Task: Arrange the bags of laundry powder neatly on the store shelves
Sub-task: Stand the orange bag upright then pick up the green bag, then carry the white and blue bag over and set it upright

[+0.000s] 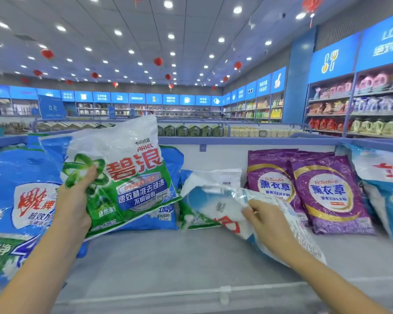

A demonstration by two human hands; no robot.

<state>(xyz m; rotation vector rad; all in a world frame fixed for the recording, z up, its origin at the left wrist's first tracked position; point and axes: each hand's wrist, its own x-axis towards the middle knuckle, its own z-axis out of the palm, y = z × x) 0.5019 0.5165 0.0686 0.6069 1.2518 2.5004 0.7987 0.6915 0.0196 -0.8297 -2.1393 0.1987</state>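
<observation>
Open room: bare shelf (pixel 179 257) at front, left of purple bags (pixel 327 193).
Left hand (pixel 75 200): fingers grip green bag (pixel 127 168), raised.
Right hand (pixel 268 220): fingers pinch tilted white bag (pixel 216 207).

Left hand (pixel 76 196) gripping Ariel bag (pixel 125 173) (tilted), right hand (pixel 267 219) holding white bag (pixel 216 200)

"ARIEL" on green-white bag (pixel 123 168)

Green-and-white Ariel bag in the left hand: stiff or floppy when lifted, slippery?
Probably floppy: the Ariel bag creases and bends around the left hand gripping its lower left edge. Likely slick: the film shows glare. Contents look loose, so it may slump unless leaned back like the purple bags.
</observation>
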